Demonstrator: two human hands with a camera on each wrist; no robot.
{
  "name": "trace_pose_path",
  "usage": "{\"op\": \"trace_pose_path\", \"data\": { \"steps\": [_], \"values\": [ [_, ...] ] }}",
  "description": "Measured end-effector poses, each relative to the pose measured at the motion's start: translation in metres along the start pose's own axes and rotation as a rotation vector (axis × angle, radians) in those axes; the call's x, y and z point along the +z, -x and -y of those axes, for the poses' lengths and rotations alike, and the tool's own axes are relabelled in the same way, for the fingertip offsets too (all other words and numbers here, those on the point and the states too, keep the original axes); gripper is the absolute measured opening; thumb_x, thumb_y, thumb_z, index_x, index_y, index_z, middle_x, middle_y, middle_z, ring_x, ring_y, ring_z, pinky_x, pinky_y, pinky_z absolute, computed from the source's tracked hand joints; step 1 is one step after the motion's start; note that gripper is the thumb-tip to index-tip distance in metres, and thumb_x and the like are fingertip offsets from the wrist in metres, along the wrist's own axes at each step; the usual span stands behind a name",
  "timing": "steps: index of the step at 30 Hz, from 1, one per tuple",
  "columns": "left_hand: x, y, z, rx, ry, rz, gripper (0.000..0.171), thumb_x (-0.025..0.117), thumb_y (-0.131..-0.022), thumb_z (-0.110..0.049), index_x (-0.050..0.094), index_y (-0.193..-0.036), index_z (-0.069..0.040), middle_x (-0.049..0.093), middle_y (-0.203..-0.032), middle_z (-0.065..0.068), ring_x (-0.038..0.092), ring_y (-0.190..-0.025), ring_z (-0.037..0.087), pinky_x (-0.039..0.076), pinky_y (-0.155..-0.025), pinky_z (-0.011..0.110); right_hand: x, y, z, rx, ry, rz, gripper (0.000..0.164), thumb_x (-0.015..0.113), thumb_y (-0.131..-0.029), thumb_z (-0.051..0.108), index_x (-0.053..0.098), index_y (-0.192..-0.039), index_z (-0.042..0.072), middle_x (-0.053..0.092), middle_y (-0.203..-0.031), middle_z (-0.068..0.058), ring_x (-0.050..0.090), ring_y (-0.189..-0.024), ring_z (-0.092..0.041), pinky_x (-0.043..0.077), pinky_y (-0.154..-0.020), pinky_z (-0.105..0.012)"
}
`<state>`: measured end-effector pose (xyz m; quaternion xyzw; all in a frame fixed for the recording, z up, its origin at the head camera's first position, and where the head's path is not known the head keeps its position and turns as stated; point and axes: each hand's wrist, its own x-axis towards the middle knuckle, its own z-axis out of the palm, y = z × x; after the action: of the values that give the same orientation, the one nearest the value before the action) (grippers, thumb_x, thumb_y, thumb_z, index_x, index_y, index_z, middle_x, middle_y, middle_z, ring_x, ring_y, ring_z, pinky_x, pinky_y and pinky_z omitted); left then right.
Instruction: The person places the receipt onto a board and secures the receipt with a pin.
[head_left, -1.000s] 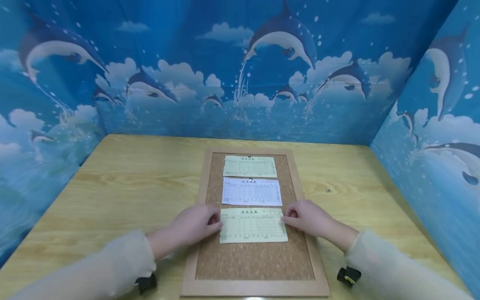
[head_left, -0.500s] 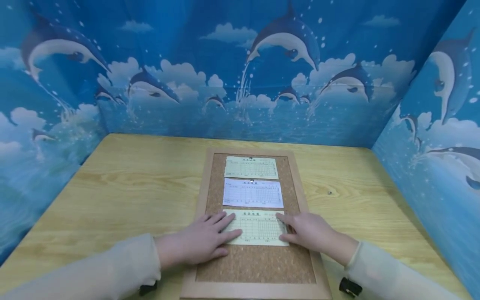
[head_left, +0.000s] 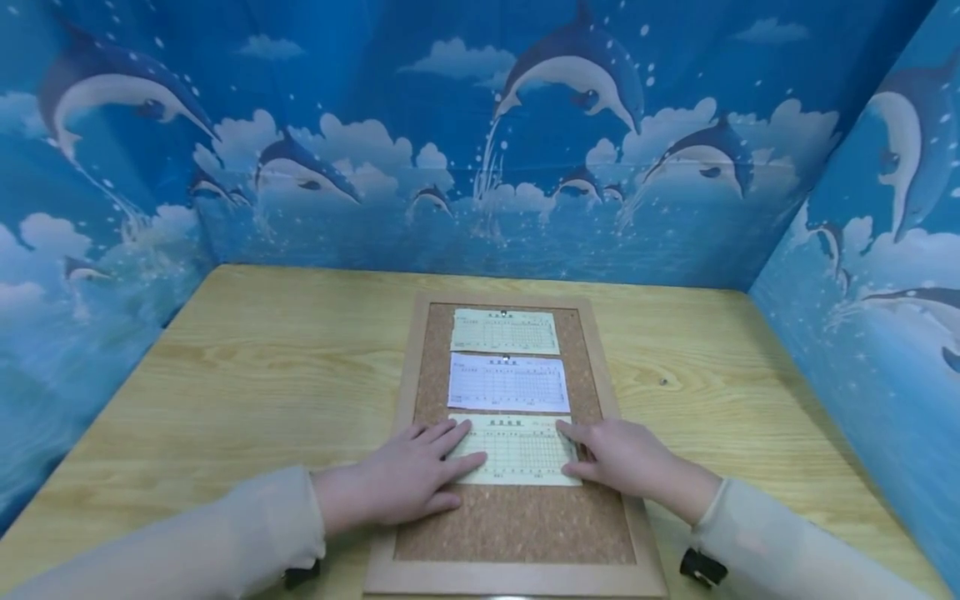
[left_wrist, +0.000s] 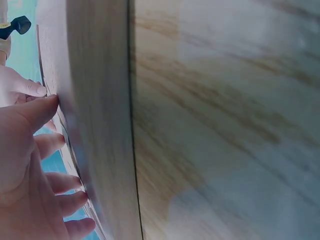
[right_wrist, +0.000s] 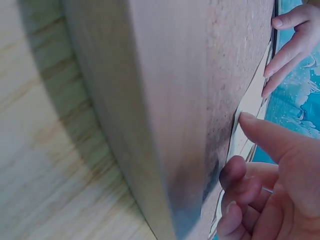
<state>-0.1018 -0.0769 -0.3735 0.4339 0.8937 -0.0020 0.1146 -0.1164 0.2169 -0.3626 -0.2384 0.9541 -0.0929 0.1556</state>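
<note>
A pale green printed form slip point(head_left: 519, 454) lies on the cork board point(head_left: 517, 529), the lowest of three. My left hand point(head_left: 408, 479) rests on its left side, fingers spread and fairly straight, thumb reaching onto the cork. Across from it, my right hand point(head_left: 630, 457) touches the slip's right side with forefinger and thumb set apart. In the right wrist view, that thumb presses near the slip's edge while the other fingers bend. Above lie a lilac slip point(head_left: 508, 383) and another green slip point(head_left: 504, 332), each with a small pin at its top middle.
The board's wooden frame point(head_left: 517, 577) lies flat on a wood-grain table point(head_left: 300, 358). A small metallic pin-like object point(head_left: 663, 382) lies on the table right of the board. Blue dolphin-print curtains point(head_left: 375, 225) enclose the back and sides.
A second ago both hands held the lower slip by its side edges. Since then, the left hand has spread over its left side and the right fingers have moved onto its right side.
</note>
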Motion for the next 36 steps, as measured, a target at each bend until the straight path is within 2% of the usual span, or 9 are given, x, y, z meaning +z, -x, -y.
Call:
{"op": "trace_pose_path", "data": {
  "steps": [10, 17, 24, 36],
  "values": [
    [-0.003, 0.000, 0.000, 0.008, 0.021, 0.004, 0.057, 0.044, -0.094, -0.051, 0.035, -0.145, -0.027, 0.023, -0.151, 0.014, 0.026, -0.136, 0.032, 0.030, -0.103, 0.051, -0.001, 0.001, 0.002, 0.006, -0.006, -0.014, 0.061, 0.071, -0.081, 0.036, 0.054, -0.130, 0.003, 0.043, -0.053, 0.011, 0.037, -0.044, -0.004, 0.033, -0.041, -0.022],
    [-0.004, 0.001, 0.002, 0.017, 0.036, 0.040, 0.064, 0.045, -0.090, -0.058, 0.034, -0.146, -0.027, 0.021, -0.152, 0.015, 0.024, -0.137, 0.031, 0.029, -0.103, 0.051, 0.001, 0.002, 0.004, 0.020, 0.010, -0.028, 0.062, 0.072, -0.079, 0.038, 0.056, -0.128, 0.004, 0.042, -0.052, 0.012, 0.037, -0.045, -0.004, 0.033, -0.042, -0.023],
    [-0.006, 0.000, 0.003, 0.015, 0.041, 0.042, 0.068, 0.046, -0.089, -0.060, 0.031, -0.147, -0.027, 0.017, -0.153, 0.015, 0.021, -0.137, 0.032, 0.028, -0.104, 0.050, -0.001, 0.004, 0.004, 0.029, 0.016, -0.043, 0.062, 0.074, -0.078, 0.037, 0.056, -0.128, 0.003, 0.042, -0.053, 0.011, 0.037, -0.045, -0.005, 0.033, -0.042, -0.023],
    [-0.007, -0.003, 0.002, 0.009, 0.039, 0.075, 0.069, 0.048, -0.087, -0.060, 0.031, -0.146, -0.027, 0.017, -0.153, 0.014, 0.021, -0.137, 0.031, 0.028, -0.105, 0.048, 0.002, 0.007, -0.007, -0.017, -0.111, -0.064, 0.061, 0.072, -0.080, 0.036, 0.056, -0.128, 0.002, 0.045, -0.055, 0.013, 0.038, -0.046, -0.002, 0.033, -0.042, -0.021]
  ]
}}
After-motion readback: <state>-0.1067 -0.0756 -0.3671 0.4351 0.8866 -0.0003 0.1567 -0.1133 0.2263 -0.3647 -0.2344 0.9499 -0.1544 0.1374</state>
